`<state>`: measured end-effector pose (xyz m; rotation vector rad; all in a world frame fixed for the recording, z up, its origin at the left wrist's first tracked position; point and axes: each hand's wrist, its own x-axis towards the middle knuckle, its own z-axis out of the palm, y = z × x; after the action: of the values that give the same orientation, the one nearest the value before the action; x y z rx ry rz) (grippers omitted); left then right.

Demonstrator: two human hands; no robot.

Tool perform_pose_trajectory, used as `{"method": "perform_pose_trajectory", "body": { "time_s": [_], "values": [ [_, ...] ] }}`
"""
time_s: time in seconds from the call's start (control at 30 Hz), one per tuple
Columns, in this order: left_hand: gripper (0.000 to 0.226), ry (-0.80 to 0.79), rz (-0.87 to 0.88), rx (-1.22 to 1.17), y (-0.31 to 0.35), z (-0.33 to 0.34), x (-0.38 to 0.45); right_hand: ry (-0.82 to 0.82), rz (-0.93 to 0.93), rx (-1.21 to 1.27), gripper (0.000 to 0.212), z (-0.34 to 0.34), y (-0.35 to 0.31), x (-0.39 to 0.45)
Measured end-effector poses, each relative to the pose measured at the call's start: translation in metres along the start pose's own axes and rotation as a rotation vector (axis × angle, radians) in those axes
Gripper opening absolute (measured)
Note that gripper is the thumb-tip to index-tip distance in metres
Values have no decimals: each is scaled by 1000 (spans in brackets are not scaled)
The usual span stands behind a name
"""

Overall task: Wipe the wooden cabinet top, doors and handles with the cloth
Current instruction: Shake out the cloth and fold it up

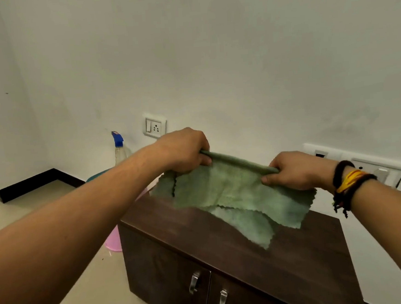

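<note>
Green cloth (236,192) hangs folded over the cabinet (226,250) top; our left hand (185,150) and right hand (297,170) each pinch its upper fold. Wiping seems unstarted; next we lower it flat and sweep.

Plain home room, white walls, wall sockets (155,127), tiled floor (55,204), low wooden cabinet (299,259)

White walls (235,53), black skirting (29,183), beige tiled floor (90,292).
</note>
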<state>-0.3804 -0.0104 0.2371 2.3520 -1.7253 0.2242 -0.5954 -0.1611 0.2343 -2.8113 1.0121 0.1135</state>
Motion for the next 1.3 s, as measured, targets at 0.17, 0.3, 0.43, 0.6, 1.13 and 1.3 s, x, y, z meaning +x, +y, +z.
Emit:
{"method": "perform_pose_trajectory", "body": {
  "time_s": [0.17, 0.3, 0.43, 0.6, 1.13, 1.3],
  "values": [
    [40, 43, -145, -112, 27, 5, 1, 85, 172, 246, 27, 1, -27, 13],
    [38, 56, -161, -192, 63, 22, 0, 56, 188, 682, 21, 13, -44, 19],
    [31, 47, -179, -263, 74, 27, 3, 20, 111, 753, 27, 17, -50, 22],
    [29, 56, -255, -408, 71, 10, 8, -90, 1, 891, 32, 16, -47, 20],
    [101, -35, -39, -1016, -34, 36, -11, 8, -400, 863, 19, -7, -37, 20],
    [47, -147, 124, -1068, -38, 61, -11, 66, -455, 577, 17, -1, -48, 36]
  ]
}}
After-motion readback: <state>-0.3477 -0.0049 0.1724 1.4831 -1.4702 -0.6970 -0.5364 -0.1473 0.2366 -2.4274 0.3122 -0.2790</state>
